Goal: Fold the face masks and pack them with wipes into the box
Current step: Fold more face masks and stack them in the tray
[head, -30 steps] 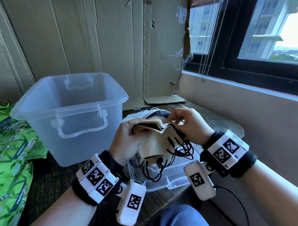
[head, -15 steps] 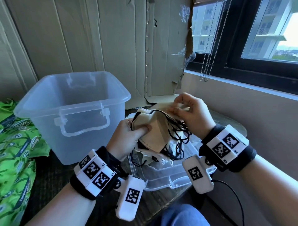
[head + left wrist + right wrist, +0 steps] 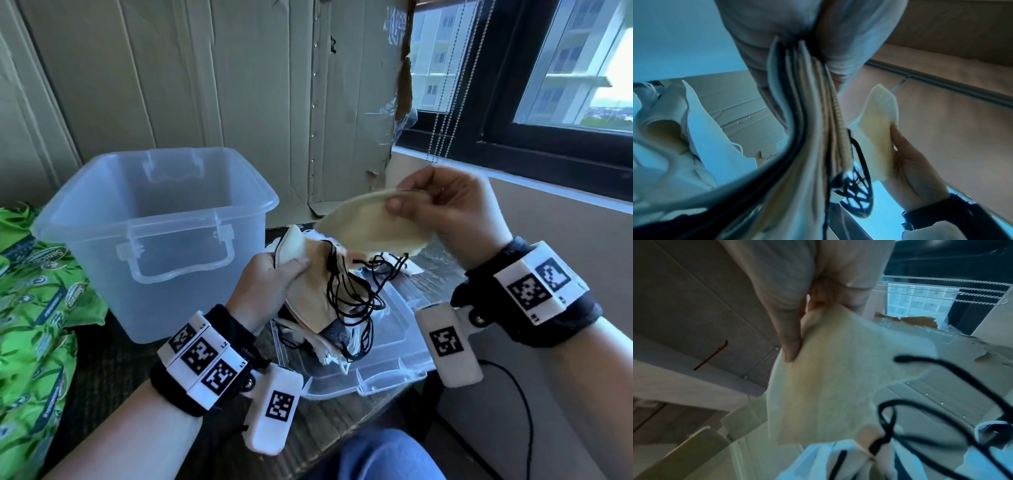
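Observation:
My right hand pinches one cream face mask by its upper edge and holds it up above the table; its black ear loops hang below. In the right wrist view the thumb and fingers pinch that cream mask. My left hand grips a stack of beige masks with tangled black loops; the left wrist view shows the stack's edges between the fingers. More masks lie on the clear lid. The clear plastic box stands open to the left.
Green wipe packs lie at the left edge beside the box. Cardboard sheets lean against the wall behind. A window with bead cords is at the right. The dark wooden table ends near my knee.
My right hand has pulled one cream mask out of the stack and lifted it up and to the right. The left hand keeps its grip on the remaining stack.

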`<state>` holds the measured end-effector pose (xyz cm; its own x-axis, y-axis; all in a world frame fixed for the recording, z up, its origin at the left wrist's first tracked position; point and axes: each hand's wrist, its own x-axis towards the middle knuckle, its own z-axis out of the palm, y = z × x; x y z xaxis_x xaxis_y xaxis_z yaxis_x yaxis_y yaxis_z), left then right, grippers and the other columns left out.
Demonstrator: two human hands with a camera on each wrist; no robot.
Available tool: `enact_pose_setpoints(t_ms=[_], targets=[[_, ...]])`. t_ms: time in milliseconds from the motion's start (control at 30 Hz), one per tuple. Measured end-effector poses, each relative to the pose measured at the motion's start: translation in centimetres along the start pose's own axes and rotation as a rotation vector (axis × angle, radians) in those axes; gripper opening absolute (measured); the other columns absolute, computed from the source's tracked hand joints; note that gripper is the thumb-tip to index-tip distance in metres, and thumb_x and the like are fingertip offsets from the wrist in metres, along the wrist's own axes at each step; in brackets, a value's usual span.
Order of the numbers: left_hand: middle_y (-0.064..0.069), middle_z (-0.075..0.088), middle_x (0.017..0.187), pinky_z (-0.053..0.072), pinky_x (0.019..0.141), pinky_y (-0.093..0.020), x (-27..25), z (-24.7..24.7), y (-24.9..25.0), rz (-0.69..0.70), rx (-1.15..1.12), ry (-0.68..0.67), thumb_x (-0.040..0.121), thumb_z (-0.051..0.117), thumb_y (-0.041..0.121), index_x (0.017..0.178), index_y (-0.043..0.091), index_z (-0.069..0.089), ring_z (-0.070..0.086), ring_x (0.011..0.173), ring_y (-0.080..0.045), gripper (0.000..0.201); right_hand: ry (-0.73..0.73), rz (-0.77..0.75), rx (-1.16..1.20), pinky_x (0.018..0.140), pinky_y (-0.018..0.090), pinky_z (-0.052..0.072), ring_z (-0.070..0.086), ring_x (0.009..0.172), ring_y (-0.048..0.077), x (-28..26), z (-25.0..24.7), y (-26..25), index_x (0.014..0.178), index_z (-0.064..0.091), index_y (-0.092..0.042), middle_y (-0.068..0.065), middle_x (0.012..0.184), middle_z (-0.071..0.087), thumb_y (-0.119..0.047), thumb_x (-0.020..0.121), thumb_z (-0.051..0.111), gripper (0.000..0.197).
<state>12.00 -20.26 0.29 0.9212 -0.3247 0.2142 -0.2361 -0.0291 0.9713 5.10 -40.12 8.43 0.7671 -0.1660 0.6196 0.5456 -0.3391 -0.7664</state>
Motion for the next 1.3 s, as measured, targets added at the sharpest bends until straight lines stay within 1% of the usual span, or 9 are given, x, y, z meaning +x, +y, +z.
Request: enact_pose_setpoints(t_ms=[167, 367, 533, 700, 800, 900, 1067, 1167, 1300], targets=[[-0.019, 0.054, 0.070, 0.036, 0.064, -0.039, -0.2, 0.4, 0.4, 0.026, 0.070, -0.089, 0.060, 0.059, 0.049, 0.078, -0.019, 0.055, 0.048, 0.064, -0.025, 0.070, -0.054, -0.012, -0.543, 0.065, 0.018, 0.042, 0.053, 0.065, 0.003, -0.5, 1.8, 0.2, 0.070, 0.066, -0.018, -0.013, 0.064, 0.061, -0.020, 0.069, 0.078, 0.012], [-0.011, 0.040, 0.063, 0.026, 0.058, -0.034, -0.2, 0.2, 0.2, 0.039, 0.126, -0.049, 0.064, 0.052, 0.041, 0.060, 0.000, 0.051, 0.036, 0.056, -0.021, 0.042, 0.484, -0.060, -0.596, 0.063, 0.022, 0.032, 0.042, 0.061, 0.009, 0.2, 1.1, 0.7, 0.073, 0.054, -0.016, -0.016, 0.060, 0.046, -0.023, 0.077, 0.070, 0.018], [-0.010, 0.046, 0.074, 0.037, 0.063, -0.043, 0.5, 0.4, -0.7, -0.010, 0.082, -0.058, 0.056, 0.049, 0.061, 0.077, 0.013, 0.055, 0.044, 0.068, -0.021, 0.053, 0.105, -0.211, -0.542, 0.056, 0.019, 0.036, 0.044, 0.057, 0.006, -2.5, 4.3, 1.1, 0.064, 0.062, -0.013, -0.009, 0.057, 0.051, -0.021, 0.068, 0.071, 0.013], [-0.018, 0.061, 0.094, 0.041, 0.096, -0.059, 0.4, 0.2, -0.9, -0.020, -0.012, -0.160, 0.064, 0.049, 0.085, 0.086, 0.006, 0.061, 0.059, 0.086, -0.027, 0.084, -0.423, 0.086, -0.370, 0.060, 0.008, 0.039, 0.051, 0.059, -0.002, -4.0, 5.1, 2.0, 0.086, 0.072, -0.008, -0.010, 0.066, 0.058, -0.025, 0.088, 0.047, 0.030], [-0.022, 0.061, 0.076, 0.048, 0.076, -0.049, 0.3, 0.3, -0.8, 0.044, 0.049, -0.165, 0.071, 0.062, 0.065, 0.078, -0.013, 0.058, 0.052, 0.073, -0.021, 0.078, -0.316, 0.193, -0.247, 0.062, 0.016, 0.043, 0.053, 0.060, 0.005, -3.5, 4.5, 2.5, 0.095, 0.065, -0.010, 0.000, 0.069, 0.060, -0.009, 0.089, 0.045, 0.022], [-0.007, 0.039, 0.054, 0.029, 0.059, -0.031, -0.2, 0.5, -0.4, 0.097, 0.176, -0.154, 0.084, 0.062, 0.047, 0.059, -0.003, 0.047, 0.037, 0.053, -0.017, 0.058, -0.218, 0.205, -0.553, 0.066, 0.012, 0.037, 0.048, 0.074, 0.011, -2.8, 3.9, 3.5, 0.100, 0.060, -0.023, -0.006, 0.081, 0.052, -0.011, 0.080, 0.064, 0.023], [-0.012, 0.050, 0.066, 0.040, 0.056, -0.041, -0.1, 0.4, -0.7, 0.123, 0.218, -0.228, 0.064, 0.049, 0.084, 0.073, -0.014, 0.055, 0.046, 0.058, -0.024, 0.098, -0.057, 0.129, -0.389, 0.069, 0.014, 0.038, 0.050, 0.072, 0.002, -2.5, 3.0, 3.6, 0.069, 0.061, -0.030, -0.010, 0.080, 0.055, -0.016, 0.071, 0.077, 0.021], [-0.024, 0.059, 0.077, 0.048, 0.076, -0.056, 0.1, 0.4, -0.9, 0.130, 0.195, -0.253, 0.060, 0.049, 0.087, 0.085, -0.016, 0.057, 0.056, 0.070, -0.037, 0.107, -0.110, 0.180, -0.307, 0.069, 0.016, 0.041, 0.052, 0.071, 0.003, -2.3, 2.9, 3.6, 0.083, 0.061, -0.026, -0.014, 0.078, 0.057, -0.012, 0.074, 0.074, 0.022], [-0.016, 0.053, 0.069, 0.040, 0.062, -0.038, 0.0, 0.4, -0.8, 0.160, 0.228, -0.221, 0.059, 0.041, 0.091, 0.081, -0.016, 0.057, 0.047, 0.060, -0.027, 0.110, -0.102, 0.113, -0.318, 0.062, 0.013, 0.037, 0.048, 0.059, -0.004, -2.2, 2.8, 3.5, 0.070, 0.060, -0.022, -0.012, 0.068, 0.057, -0.008, 0.073, 0.075, 0.021]])
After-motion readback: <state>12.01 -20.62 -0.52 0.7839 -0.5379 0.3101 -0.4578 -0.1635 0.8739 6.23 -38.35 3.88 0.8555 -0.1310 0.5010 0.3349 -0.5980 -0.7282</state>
